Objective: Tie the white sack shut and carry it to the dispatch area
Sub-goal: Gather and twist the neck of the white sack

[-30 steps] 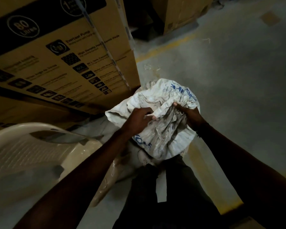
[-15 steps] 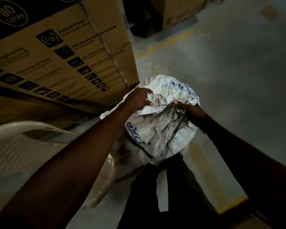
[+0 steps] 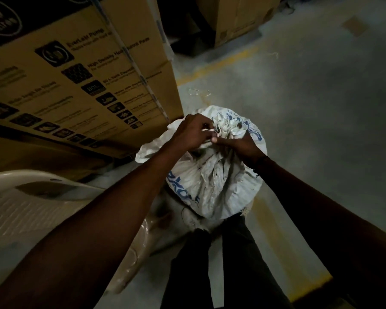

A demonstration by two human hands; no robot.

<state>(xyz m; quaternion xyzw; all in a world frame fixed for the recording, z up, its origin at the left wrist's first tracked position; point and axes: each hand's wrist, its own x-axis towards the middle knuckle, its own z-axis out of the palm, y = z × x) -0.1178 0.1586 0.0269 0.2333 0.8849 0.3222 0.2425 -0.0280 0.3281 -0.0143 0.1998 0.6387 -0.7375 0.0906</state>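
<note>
The white sack (image 3: 212,181), woven and printed with blue lettering, stands on the floor just in front of my legs. Its mouth is gathered into a bunch at the top. My left hand (image 3: 193,132) pinches the gathered cloth from the left. My right hand (image 3: 236,144) grips the bunched neck from the right, fingers touching the left hand. A loose flap of the sack hangs out to the left under my left forearm. I cannot make out any cord or string at the neck.
A large printed cardboard box (image 3: 83,85) stands close on the left. A pale plastic chair (image 3: 31,204) is at the lower left. More boxes (image 3: 239,16) stand at the back. Yellow floor lines (image 3: 218,65) cross the grey concrete, with open floor to the right.
My left hand has risen from the sack's front to its top and met the right hand. The mouth is now bunched tighter.
</note>
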